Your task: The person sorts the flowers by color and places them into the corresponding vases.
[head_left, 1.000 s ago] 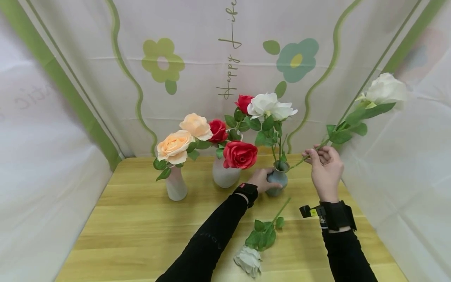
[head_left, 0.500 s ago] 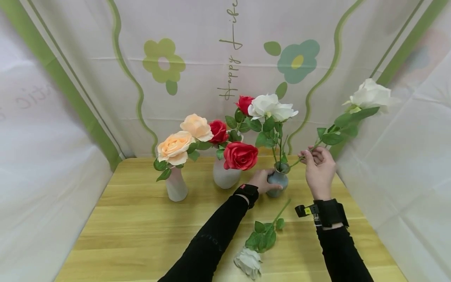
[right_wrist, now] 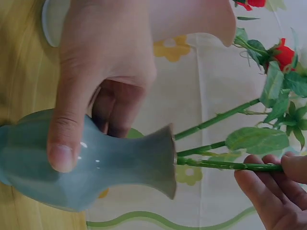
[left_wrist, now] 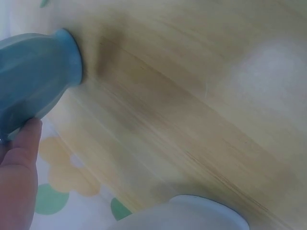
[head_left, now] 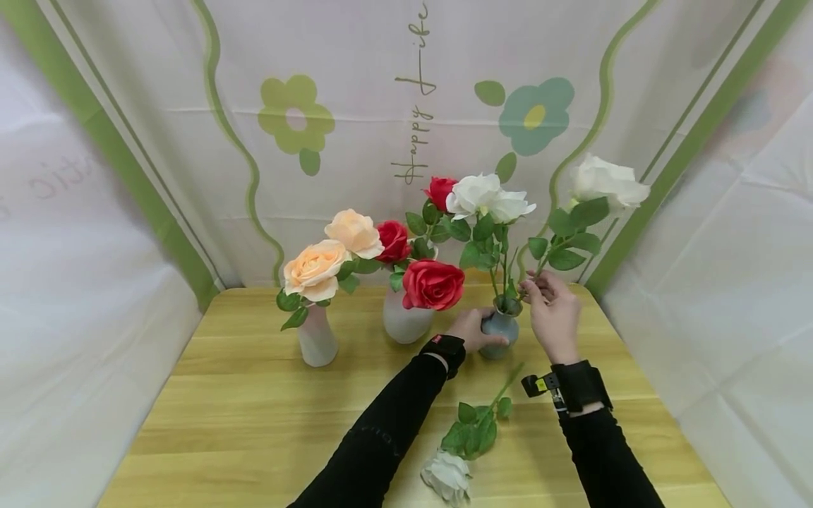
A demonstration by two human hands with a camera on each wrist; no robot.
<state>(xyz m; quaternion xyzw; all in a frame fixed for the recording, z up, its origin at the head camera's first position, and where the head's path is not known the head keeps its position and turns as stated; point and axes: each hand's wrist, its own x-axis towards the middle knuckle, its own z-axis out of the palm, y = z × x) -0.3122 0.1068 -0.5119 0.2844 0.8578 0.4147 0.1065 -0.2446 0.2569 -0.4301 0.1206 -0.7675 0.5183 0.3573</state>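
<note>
My left hand (head_left: 468, 330) grips the blue-grey vase (head_left: 502, 331) from its left side, thumb across the belly. Two white roses (head_left: 488, 196) stand in that vase. Just right of its mouth, my right hand (head_left: 556, 317) pinches the green stem of another white rose (head_left: 608, 185), which leans to the right. The right wrist view shows this stem (right_wrist: 211, 164) between thumb and fingers, its lower end at the mouth of the vase (right_wrist: 120, 160). In the left wrist view, left-hand fingers (left_wrist: 21, 167) lie against the vase (left_wrist: 38, 72).
A white rose (head_left: 447, 474) lies on the wooden table (head_left: 254, 430) in front of the vase. To the left stand a round white vase (head_left: 406, 317) with red roses (head_left: 434, 283) and a slim white vase (head_left: 317, 339) with peach roses (head_left: 315, 268). A printed cloth (head_left: 356, 42) hangs behind.
My right hand has moved left and slightly down toward the vase, bringing the rose with it; its bloom now stands nearer the other white roses. My left hand stays on the vase.
</note>
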